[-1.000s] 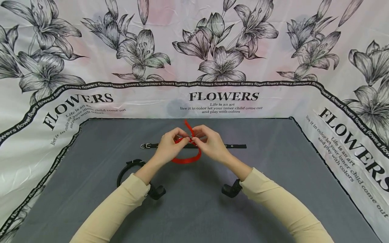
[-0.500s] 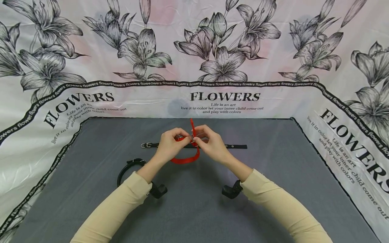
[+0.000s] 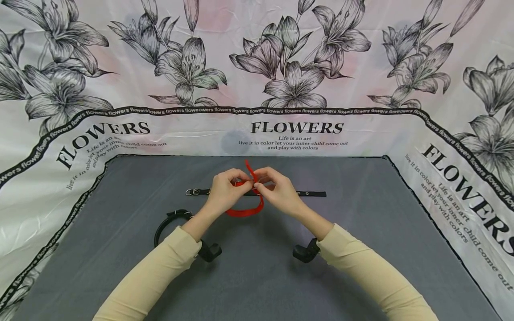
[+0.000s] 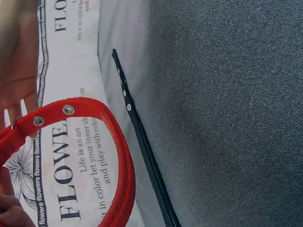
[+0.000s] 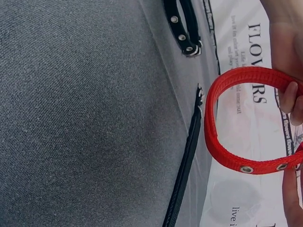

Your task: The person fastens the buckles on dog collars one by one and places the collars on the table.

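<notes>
Red woven strap (image 3: 246,209) with metal eyelets, looped, mid-frame; left hand (image 3: 225,194) and right hand (image 3: 277,191) pinch its ends, fingers curled.

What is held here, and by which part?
Both hands, left hand and right hand, pinch the red collar where its ends cross at the top of the loop.
</notes>
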The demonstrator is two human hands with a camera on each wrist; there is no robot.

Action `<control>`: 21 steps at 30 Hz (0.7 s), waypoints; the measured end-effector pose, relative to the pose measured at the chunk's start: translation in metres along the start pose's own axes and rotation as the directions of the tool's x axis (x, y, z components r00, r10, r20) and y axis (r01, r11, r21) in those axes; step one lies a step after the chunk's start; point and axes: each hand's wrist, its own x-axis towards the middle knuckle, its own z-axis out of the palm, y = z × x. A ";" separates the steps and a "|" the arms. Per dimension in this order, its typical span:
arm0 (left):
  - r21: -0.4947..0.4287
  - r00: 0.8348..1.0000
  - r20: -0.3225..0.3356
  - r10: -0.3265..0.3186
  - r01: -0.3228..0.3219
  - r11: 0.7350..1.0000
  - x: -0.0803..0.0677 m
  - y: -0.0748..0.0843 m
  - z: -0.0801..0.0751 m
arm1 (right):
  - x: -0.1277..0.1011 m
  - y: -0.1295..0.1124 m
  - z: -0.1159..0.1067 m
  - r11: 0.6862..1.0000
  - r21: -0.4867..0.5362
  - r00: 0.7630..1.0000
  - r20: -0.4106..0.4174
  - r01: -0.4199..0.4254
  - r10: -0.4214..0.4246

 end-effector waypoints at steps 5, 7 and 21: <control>-0.012 1.000 0.015 -0.025 0.026 1.000 0.000 0.002 -0.001 | 0.000 0.000 0.000 1.000 -0.014 1.000 0.003 0.028 -0.028; -0.029 0.999 0.029 -0.041 0.042 0.999 0.000 0.002 -0.001 | 0.000 0.000 0.000 1.000 -0.017 1.000 -0.002 0.024 -0.024; -0.068 0.987 0.109 -0.119 0.126 0.990 -0.005 -0.008 -0.008 | 0.000 -0.001 -0.005 0.997 -0.049 0.995 -0.074 -0.063 0.059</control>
